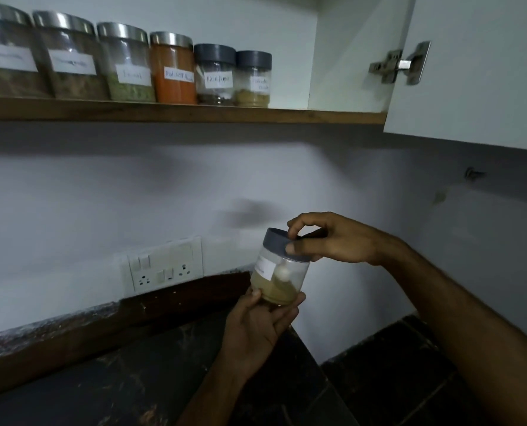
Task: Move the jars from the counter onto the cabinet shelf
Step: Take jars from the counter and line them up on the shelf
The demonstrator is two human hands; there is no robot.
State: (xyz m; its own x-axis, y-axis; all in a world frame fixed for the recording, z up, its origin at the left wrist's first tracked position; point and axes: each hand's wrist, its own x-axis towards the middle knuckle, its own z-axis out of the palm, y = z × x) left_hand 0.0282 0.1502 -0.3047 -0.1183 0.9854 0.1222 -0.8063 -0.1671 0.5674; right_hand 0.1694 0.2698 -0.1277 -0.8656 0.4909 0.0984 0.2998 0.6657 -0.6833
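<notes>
A small clear jar [279, 279] with a grey lid, a white label and tan powder inside is held tilted above the dark counter [133, 379]. My left hand [256, 327] cups its base from below. My right hand [333, 241] grips the grey lid from the right. Up on the wooden cabinet shelf [194, 115] stand several labelled jars in a row: steel-lidded ones at the left, an orange-filled jar [172, 69], then two grey-lidded jars [214, 75] [253, 79]. Shelf room lies to the right of the last jar.
The white cabinet door [486, 72] hangs open at the upper right, its metal hinge [400, 64] showing. A wall socket plate [164, 265] sits above the counter's backsplash. The counter ends at the right, with dark floor [394, 379] beyond.
</notes>
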